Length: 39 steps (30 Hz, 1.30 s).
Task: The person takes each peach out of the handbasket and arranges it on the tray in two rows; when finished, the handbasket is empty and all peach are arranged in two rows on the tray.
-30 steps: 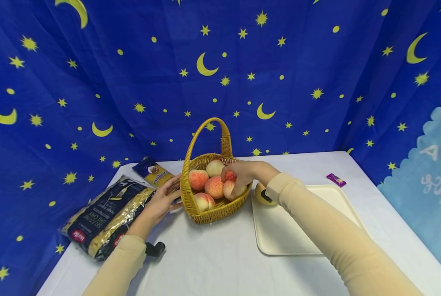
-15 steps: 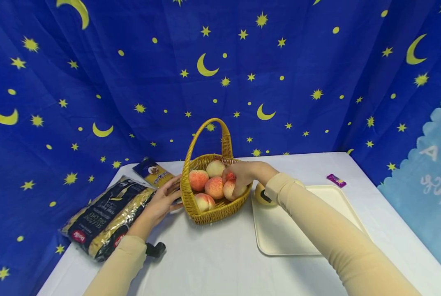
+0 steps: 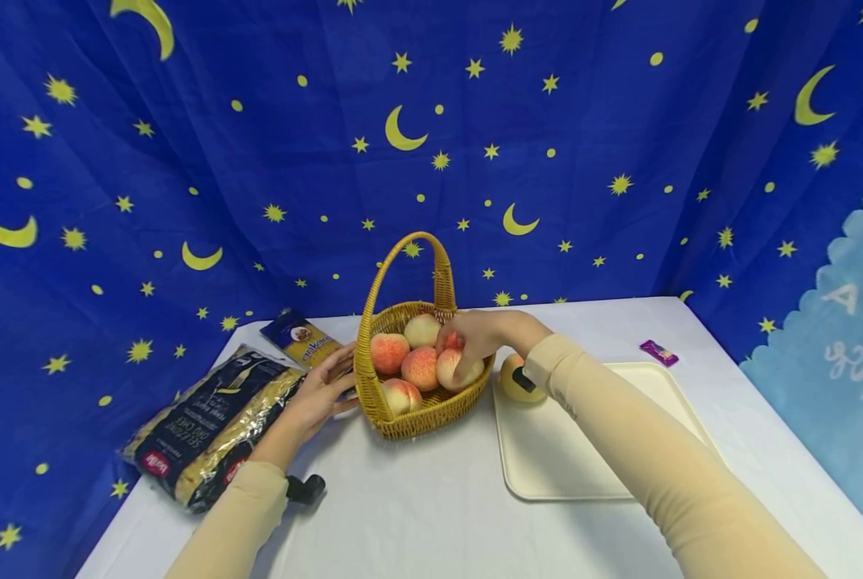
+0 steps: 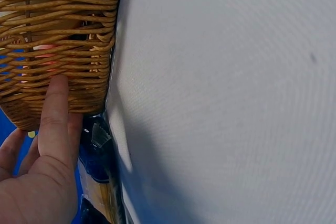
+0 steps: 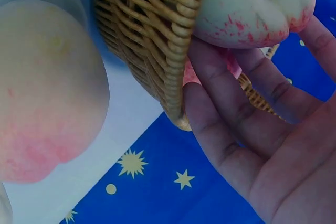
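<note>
A wicker basket [image 3: 431, 416] with a tall arched handle stands mid-table, holding several pink-and-cream peaches [image 3: 420, 368]. Over its right rim reaches my right hand [image 3: 483, 334], gripping a peach [image 3: 449, 371] at that side. In the right wrist view the fingers curl around this pale, red-speckled peach [image 5: 244, 17], which has a dark round spot at its end. My left hand [image 3: 317, 400] rests against the basket's left side, its fingers extended. The left wrist view shows a fingertip [image 4: 59, 85] on the woven wall. Another peach [image 3: 515, 384] lies on the cream tray [image 3: 561, 474], partly behind the right wrist.
At the left lie a large dark pasta bag [image 3: 207, 418] and a smaller blue-and-yellow packet [image 3: 308, 342]. A small purple wrapped snack [image 3: 659, 352] is behind the tray. A blue star-and-moon cloth [image 3: 583, 121] hangs along the table's back edge.
My right hand and wrist have shifted very slightly to the right, still on the same peach. The left hand and the basket stay in place.
</note>
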Motion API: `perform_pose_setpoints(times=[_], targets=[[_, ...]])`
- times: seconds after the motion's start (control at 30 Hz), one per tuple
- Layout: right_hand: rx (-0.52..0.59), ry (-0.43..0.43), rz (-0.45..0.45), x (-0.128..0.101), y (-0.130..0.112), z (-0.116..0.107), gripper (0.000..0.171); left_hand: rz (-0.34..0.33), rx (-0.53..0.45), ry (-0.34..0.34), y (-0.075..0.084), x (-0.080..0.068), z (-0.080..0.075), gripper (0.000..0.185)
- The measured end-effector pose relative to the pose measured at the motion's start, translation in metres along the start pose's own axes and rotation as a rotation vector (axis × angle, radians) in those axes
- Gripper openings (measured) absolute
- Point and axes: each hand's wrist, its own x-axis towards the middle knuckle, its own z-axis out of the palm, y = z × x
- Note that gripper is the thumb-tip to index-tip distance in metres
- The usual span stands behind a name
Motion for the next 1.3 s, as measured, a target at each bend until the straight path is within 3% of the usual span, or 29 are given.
perform_pose_setpoints(times=[0.57, 1.3], targets=[[-0.012, 0.038, 0.025, -0.005, 0.001, -0.007, 0.051, -0.024, -0.003, 0.022, -0.002, 0.001, -0.001, 0.071], [0.001, 0.077, 0.014, -0.022, 0.001, -0.02, 0.051, -0.004, -0.004, 0.011, -0.004, 0.003, 0.001, 0.071]])
